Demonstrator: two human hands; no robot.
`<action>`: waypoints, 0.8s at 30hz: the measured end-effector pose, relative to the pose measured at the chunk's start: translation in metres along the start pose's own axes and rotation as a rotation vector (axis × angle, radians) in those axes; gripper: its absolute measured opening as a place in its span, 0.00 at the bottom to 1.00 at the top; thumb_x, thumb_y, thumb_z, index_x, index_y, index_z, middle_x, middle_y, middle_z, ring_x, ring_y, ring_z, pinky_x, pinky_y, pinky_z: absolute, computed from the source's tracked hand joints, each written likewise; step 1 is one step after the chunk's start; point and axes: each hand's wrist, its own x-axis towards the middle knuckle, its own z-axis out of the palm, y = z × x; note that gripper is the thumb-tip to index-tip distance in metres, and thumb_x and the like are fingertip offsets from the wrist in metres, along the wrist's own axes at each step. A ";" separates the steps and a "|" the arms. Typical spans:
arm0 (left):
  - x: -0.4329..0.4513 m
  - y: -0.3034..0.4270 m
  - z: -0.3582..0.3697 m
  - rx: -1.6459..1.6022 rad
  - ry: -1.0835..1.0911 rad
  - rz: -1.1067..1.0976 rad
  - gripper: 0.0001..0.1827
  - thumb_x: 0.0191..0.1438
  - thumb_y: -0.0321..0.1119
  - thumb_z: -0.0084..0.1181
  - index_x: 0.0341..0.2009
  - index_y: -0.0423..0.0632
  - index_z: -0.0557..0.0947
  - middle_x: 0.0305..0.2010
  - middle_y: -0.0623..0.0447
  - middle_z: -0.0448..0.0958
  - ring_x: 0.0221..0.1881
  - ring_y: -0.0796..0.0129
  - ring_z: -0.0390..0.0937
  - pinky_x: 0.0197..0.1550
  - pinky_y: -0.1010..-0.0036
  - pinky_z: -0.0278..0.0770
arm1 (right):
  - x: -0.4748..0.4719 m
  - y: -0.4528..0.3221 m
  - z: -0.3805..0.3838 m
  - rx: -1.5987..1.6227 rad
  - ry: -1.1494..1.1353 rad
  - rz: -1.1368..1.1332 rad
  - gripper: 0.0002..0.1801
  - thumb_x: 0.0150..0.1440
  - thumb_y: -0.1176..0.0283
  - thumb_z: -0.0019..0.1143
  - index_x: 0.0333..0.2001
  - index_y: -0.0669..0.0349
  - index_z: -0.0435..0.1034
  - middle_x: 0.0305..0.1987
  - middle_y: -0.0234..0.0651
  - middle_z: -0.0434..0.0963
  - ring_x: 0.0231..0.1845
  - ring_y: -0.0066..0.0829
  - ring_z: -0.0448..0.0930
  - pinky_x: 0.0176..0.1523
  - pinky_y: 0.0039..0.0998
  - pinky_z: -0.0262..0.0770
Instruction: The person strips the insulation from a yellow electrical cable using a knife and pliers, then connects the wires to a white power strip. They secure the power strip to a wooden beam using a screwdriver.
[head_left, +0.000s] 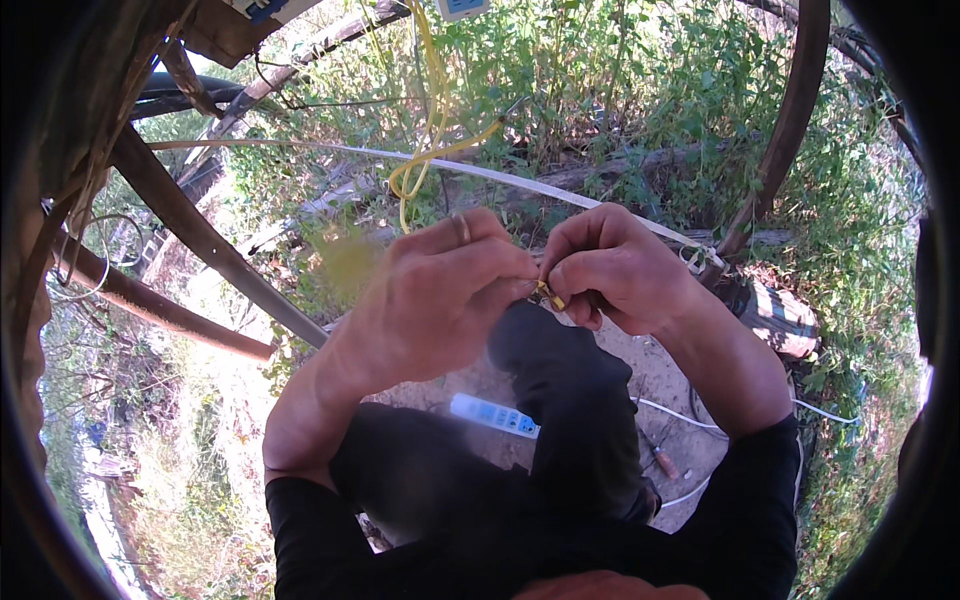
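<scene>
My left hand (442, 300), with a ring on one finger, meets my right hand (619, 270) above my raised knee. Between the fingertips of both is a small yellow piece (555, 298), perhaps the end of a cable; its exact kind is too small to tell. The right thumb and fingers pinch it, and the left fingertips close on its other end, mostly hidden. Behind the hands a yellow cable (437, 155) hangs in loops, one end pointing up to the right. A white and blue power strip (495, 415) lies on the ground below my left hand.
A white strap (517, 180) runs across behind the hands to a wooden post (787, 127). Poles (217, 247) slant at the left. A screwdriver-like tool (664, 462) and a white cable (679, 415) lie on the ground at the right. A white socket box (461, 7) hangs at the top.
</scene>
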 end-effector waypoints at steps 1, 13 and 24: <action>0.000 0.000 0.000 0.005 -0.006 0.000 0.08 0.44 0.22 0.65 0.31 0.42 0.81 0.26 0.51 0.75 0.26 0.65 0.75 0.27 0.73 0.71 | 0.000 0.002 -0.001 0.072 0.002 0.012 0.02 0.49 0.83 0.54 0.27 0.72 0.74 0.20 0.38 0.76 0.16 0.20 0.76 0.19 0.19 0.72; 0.000 0.002 -0.003 -0.040 -0.073 -0.049 0.08 0.43 0.22 0.66 0.31 0.41 0.81 0.26 0.51 0.75 0.25 0.65 0.74 0.26 0.73 0.70 | 0.003 -0.026 -0.013 -0.518 -0.255 -0.071 0.08 0.51 0.73 0.56 0.29 0.68 0.77 0.20 0.34 0.78 0.21 0.19 0.78 0.25 0.20 0.73; 0.000 0.011 -0.001 -0.019 -0.098 -0.004 0.10 0.41 0.21 0.66 0.32 0.42 0.83 0.25 0.52 0.74 0.22 0.65 0.73 0.23 0.73 0.69 | -0.003 -0.012 -0.005 -0.125 -0.095 0.136 0.03 0.47 0.81 0.55 0.25 0.71 0.73 0.16 0.32 0.73 0.11 0.15 0.67 0.14 0.18 0.59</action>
